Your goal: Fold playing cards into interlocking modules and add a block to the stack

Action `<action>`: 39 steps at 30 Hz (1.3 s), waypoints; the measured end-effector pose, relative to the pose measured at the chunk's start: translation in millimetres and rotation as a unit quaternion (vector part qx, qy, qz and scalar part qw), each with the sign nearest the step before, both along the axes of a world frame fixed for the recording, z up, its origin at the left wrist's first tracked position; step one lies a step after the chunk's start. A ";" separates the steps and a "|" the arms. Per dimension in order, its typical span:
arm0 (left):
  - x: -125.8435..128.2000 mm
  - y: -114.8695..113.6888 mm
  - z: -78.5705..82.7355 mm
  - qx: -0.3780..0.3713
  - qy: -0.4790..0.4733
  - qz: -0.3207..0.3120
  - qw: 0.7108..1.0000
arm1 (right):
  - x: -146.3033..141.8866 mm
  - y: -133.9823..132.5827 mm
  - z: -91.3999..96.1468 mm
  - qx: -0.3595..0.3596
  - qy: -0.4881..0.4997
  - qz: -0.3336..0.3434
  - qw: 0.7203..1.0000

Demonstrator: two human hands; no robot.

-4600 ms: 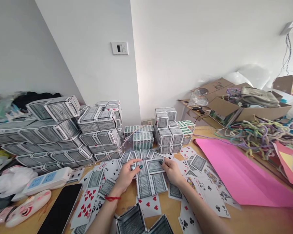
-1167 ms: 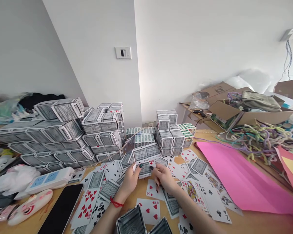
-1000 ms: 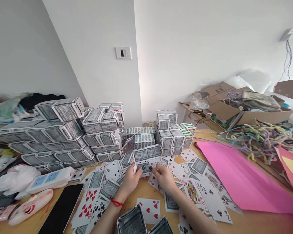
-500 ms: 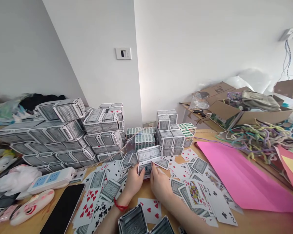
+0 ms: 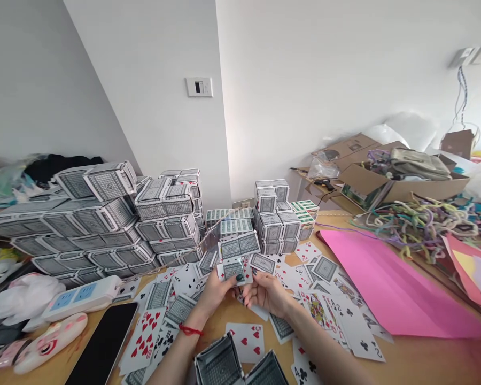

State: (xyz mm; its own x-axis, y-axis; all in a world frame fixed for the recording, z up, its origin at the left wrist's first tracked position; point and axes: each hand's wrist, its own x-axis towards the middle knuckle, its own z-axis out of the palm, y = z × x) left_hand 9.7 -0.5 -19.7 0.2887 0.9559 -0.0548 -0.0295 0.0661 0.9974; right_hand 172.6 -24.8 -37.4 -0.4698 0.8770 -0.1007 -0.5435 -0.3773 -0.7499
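My left hand (image 5: 217, 289), with a red cord at the wrist, grips a piece built of folded playing cards (image 5: 240, 247), thumb on top of it. Patterned grey card backs face up, and red pips show along its near part. Close to the piece's right side is my right hand (image 5: 268, 294), palm turned partly up and fingers loosely curled and apart. A card (image 5: 260, 310) lies by its lower fingers; I cannot tell whether they touch. Loose playing cards (image 5: 320, 310) spread around both hands. Two open card-built boxes (image 5: 220, 359) stand nearest me.
Stacked card-built blocks (image 5: 100, 219) rise at the left, with smaller stacks (image 5: 278, 224) and green-white card boxes (image 5: 236, 226) behind. A phone (image 5: 104, 342) and power strip (image 5: 82, 298) lie left; pink paper (image 5: 385, 283), fuzzy stems (image 5: 417, 224) and a cardboard box (image 5: 420, 184) right.
My right hand has let go of the folded-card piece and turned palm up, slightly to the right. My left hand keeps hold of the piece, now tilted and shifted a little left.
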 end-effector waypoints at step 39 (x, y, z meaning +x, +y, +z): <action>12.2 -8.8 0.0 0.038 -0.044 0.077 0.995 | -23.9 -13.5 0.9 0.286 -0.546 -0.122 0.778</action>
